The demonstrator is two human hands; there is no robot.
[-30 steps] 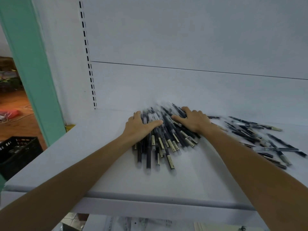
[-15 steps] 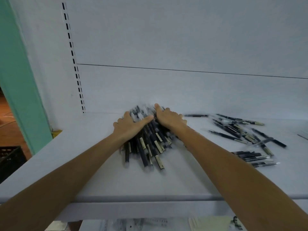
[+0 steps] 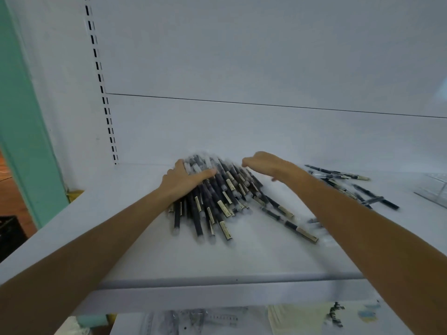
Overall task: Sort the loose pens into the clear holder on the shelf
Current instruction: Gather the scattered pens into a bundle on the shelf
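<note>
My left hand [image 3: 185, 181] lies flat, fingers spread, on the pen pile [image 3: 217, 199] at frame centre. My right hand [image 3: 267, 165] hovers just right of it, loosely curled, empty.

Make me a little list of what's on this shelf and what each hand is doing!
shelf: white metal shelf
big pile: dark pens with pale labels, heaped at the middle
left hand: resting on the pile
right hand: just above the pile, blurred, holding nothing visible
loose dark pens: scattered to the right
clear plastic holder: far right edge, partly cut off
</note>
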